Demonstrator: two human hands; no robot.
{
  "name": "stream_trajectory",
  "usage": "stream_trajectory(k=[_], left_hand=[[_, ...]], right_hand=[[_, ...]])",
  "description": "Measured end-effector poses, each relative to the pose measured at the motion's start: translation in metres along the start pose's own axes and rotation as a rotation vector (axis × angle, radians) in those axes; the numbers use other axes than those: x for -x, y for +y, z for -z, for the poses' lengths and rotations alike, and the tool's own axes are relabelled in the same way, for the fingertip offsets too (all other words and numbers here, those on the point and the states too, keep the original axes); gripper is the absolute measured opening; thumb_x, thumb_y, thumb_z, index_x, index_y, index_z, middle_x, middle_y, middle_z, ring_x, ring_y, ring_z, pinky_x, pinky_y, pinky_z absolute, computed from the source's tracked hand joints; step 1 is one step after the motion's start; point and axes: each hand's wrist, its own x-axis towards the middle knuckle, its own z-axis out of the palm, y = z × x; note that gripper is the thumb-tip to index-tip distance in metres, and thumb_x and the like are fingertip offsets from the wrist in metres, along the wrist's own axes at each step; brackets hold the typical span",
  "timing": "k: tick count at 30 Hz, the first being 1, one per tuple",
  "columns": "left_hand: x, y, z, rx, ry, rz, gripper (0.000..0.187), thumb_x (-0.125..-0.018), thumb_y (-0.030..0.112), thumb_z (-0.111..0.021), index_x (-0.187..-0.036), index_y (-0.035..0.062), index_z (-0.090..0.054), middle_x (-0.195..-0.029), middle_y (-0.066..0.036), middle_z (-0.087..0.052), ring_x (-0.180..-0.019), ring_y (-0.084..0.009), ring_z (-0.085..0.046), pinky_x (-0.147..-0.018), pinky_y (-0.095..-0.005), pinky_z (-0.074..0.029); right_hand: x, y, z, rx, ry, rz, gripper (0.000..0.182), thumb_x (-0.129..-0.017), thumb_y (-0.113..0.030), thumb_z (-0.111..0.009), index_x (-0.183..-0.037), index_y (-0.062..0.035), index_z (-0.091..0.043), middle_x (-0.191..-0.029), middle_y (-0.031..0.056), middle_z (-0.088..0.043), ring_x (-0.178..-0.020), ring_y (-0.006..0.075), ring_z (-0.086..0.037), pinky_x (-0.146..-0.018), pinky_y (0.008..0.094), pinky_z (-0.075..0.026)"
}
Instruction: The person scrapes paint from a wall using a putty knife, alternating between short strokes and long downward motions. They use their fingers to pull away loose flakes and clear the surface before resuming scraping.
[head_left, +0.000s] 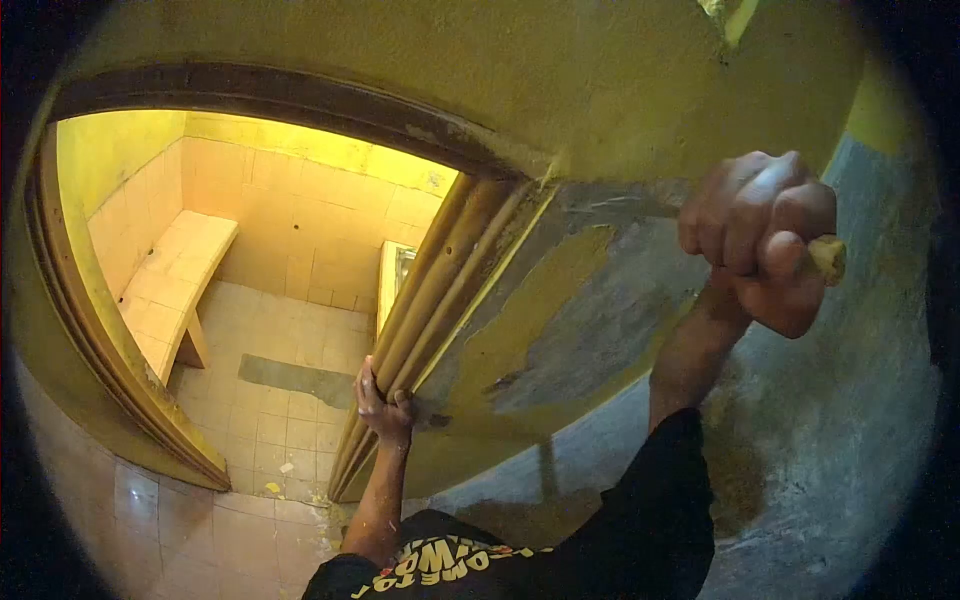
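Observation:
My right hand (760, 240) is raised at the upper right, its fingers wrapped in a fist round a handle; the yellowish end of that handle (828, 260) sticks out beside the thumb. The rest of the tool is hidden. Lower down, my left hand (382, 405) grips the edge of the brown wooden door frame (440, 270). Between the hands lies a wall with peeling yellow-green paint (540, 300) and bare grey patches.
Through the doorway are a tiled bench (165, 285), a tiled floor (270, 320) with a grey strip, and tiled walls. Small yellow flakes (272, 487) lie on the floor near the threshold. A grey-blue wall surface (830, 430) stands at the right.

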Motion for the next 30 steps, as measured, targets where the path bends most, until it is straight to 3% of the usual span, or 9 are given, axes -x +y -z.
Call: stream_trajectory(k=[1, 2, 4, 11, 14, 17, 20, 24, 30], left_hand=[[0.005, -0.001, 0.005, -0.001, -0.01, -0.001, 0.073, -0.086, 0.059, -0.041, -0.124, -0.0037, -0.047, -0.11, -0.027, -0.053, -0.098, -0.0425, -0.052, -0.082, -0.0483, -0.043], [0.007, -0.001, 0.007, -0.002, -0.016, -0.002, 0.073, -0.086, 0.059, -0.041, -0.124, -0.0037, -0.047, -0.11, -0.027, -0.053, -0.098, -0.0425, -0.052, -0.082, -0.0483, -0.043], [0.004, 0.0, 0.006, 0.001, -0.004, -0.001, 0.074, -0.086, 0.06, -0.04, -0.124, -0.0036, -0.047, -0.109, -0.028, -0.054, -0.098, -0.0426, -0.053, -0.083, -0.048, -0.043], [0.005, -0.001, 0.003, 0.019, 0.004, 0.019, 0.076, -0.085, 0.062, -0.04, -0.124, -0.0031, -0.048, -0.11, -0.027, -0.054, -0.099, -0.0427, -0.053, -0.085, -0.0478, -0.043], [0.005, -0.004, 0.005, 0.015, -0.011, 0.007, 0.076, -0.086, 0.062, -0.039, -0.123, -0.0031, -0.048, -0.11, -0.027, -0.054, -0.099, -0.0425, -0.053, -0.085, -0.0479, -0.043], [0.003, 0.004, 0.006, 0.004, -0.007, 0.019, 0.076, -0.086, 0.062, -0.039, -0.123, -0.0035, -0.048, -0.11, -0.027, -0.054, -0.099, -0.0428, -0.053, -0.084, -0.0485, -0.043], [0.005, 0.003, 0.008, -0.047, -0.028, 0.031, 0.075, -0.087, 0.061, -0.038, -0.123, -0.0038, -0.048, -0.111, -0.027, -0.054, -0.099, -0.0432, -0.053, -0.084, -0.049, -0.043], [0.0, 0.001, 0.004, -0.024, -0.028, 0.008, 0.074, -0.087, 0.06, -0.037, -0.123, -0.0037, -0.047, -0.111, -0.027, -0.054, -0.099, -0.0432, -0.053, -0.084, -0.0488, -0.043], [0.006, -0.001, 0.005, 0.005, -0.013, -0.025, 0.077, -0.087, 0.062, -0.036, -0.124, -0.0044, -0.045, -0.11, -0.027, -0.053, -0.099, -0.0432, -0.052, -0.084, -0.0485, -0.043]], right_hand=[[-0.006, 0.007, -0.002, -0.087, -0.078, -0.02, 0.023, -0.082, -0.006, -0.049, -0.06, -0.0065, -0.045, -0.048, 0.0029, -0.042, -0.042, 0.0121, -0.041, -0.039, 0.0302, -0.035], [0.013, 0.034, -0.012, 0.189, 0.295, -0.2, 0.022, -0.081, -0.004, -0.048, -0.059, -0.0057, -0.046, -0.049, 0.0036, -0.043, -0.043, 0.0132, -0.042, -0.04, 0.0307, -0.036], [0.027, 0.055, -0.013, 0.468, 0.664, -0.366, 0.022, -0.079, -0.003, -0.047, -0.058, -0.0048, -0.047, -0.05, 0.0043, -0.044, -0.045, 0.0144, -0.044, -0.042, 0.0311, -0.037], [0.019, 0.018, -0.012, 0.305, 0.451, -0.23, 0.032, -0.08, -0.014, -0.056, -0.052, -0.0079, -0.043, -0.049, 0.0052, -0.044, -0.04, 0.0145, -0.04, -0.038, 0.0307, -0.032], [0.038, 0.006, 0.013, 0.077, 0.547, -0.2, 0.024, -0.075, -0.013, -0.059, -0.057, -0.0068, -0.045, -0.05, 0.0031, -0.042, -0.04, 0.0163, -0.04, -0.04, 0.03, -0.037], [0.013, -0.003, 0.007, 0.295, 0.434, -0.096, 0.025, -0.077, -0.015, -0.057, -0.055, -0.0074, -0.044, -0.051, 0.0027, -0.044, -0.041, 0.014, -0.041, -0.041, 0.0285, -0.036], [0.026, -0.015, 0.013, 0.19, 0.161, -0.069, 0.037, -0.088, -0.022, -0.044, -0.054, -0.0112, -0.036, -0.043, -0.0005, -0.032, -0.032, 0.0132, -0.027, -0.033, 0.0299, -0.028], [0.027, -0.001, 0.018, 0.292, 0.203, 0.093, 0.035, -0.089, -0.015, -0.041, -0.056, -0.0106, -0.033, -0.045, -0.0011, -0.031, -0.033, 0.0123, -0.026, -0.033, 0.0291, -0.026], [0.041, 0.016, 0.031, -0.053, 0.46, -0.013, 0.033, -0.091, -0.014, -0.038, -0.059, -0.0113, -0.031, -0.047, 0.0004, -0.028, -0.038, 0.0112, -0.024, -0.036, 0.0311, -0.021]])
